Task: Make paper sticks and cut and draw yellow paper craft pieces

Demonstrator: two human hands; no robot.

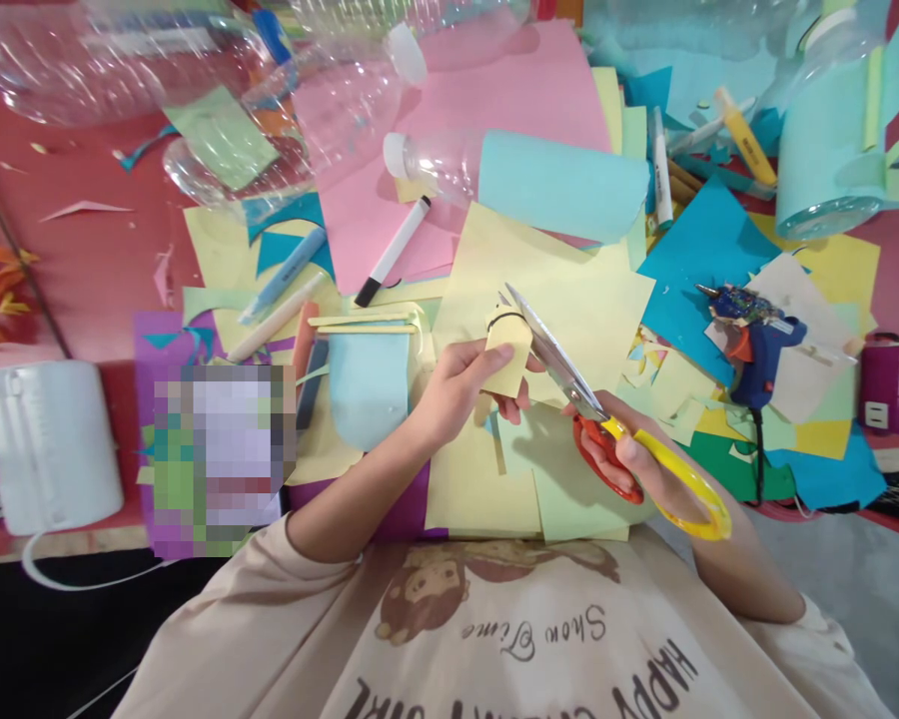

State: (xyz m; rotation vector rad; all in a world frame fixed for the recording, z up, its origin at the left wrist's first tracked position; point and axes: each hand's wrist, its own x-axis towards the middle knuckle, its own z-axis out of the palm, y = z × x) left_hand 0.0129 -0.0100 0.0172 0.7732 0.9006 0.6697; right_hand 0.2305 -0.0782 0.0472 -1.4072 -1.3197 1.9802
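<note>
Between the thumb and fingers of my left hand [468, 384] is a small piece of pale yellow paper [510, 364] with a dark curved line near its top. My right hand [636, 449] grips a pair of scissors [569, 384] with one red and one yellow handle loop. Their metal blades point up and left, parted slightly at the paper's right edge. Whether they touch the paper I cannot tell. Beneath both hands lie large pale yellow sheets [569, 270]. A light blue paper piece with a rounded end [370, 384] rests left of my left hand.
A bottle wrapped in light blue paper [561, 185] lies ahead, near a black-capped marker [394, 250]. At right are a blue glue gun [756, 359] with its cord and a standing wrapped bottle [831, 140]. Clear plastic bottles [330, 110] lie at upper left; a white case [49, 444] sits far left.
</note>
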